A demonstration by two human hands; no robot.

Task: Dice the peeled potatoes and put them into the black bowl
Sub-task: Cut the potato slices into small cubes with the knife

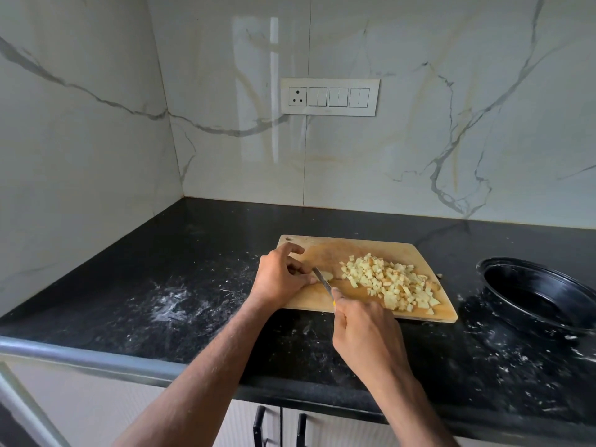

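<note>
Potato piece (326, 276), pale and small, lies on the left part of the wooden cutting board (322, 303), tucked right against the fingertips of the left hand (280, 279). That hand's grip is curled down over it, the thumb and fingers pinching its left end against the board, so only its right edge shows past the fingers. So little of it is visible that I cannot tell which way its long axis runs.

Across it lies the knife (323, 280). The blade runs from near right to far left, its tip close to the left fingers and its edge resting on the exposed end of the piece. The right hand (367, 330) has its grip closed tight around the handle, of which only a sliver of yellow shows at the knuckles, with the forefinger stretched toward the blade. This hand sits nearer than the board's near edge, over the counter (180, 285).

To the right of the blade, a loose heap of diced potato (392, 282) covers the middle and right of the board, spreading from far left to near right, just beside the knife but not touching the held piece.

Well off to the right stands the black bowl (535, 295), apart from the board, on the dark speckled counter. White specks and smears dust the counter to the left of the board and around the bowl. On the marble wall behind hangs a white switch panel (329, 97).
</note>
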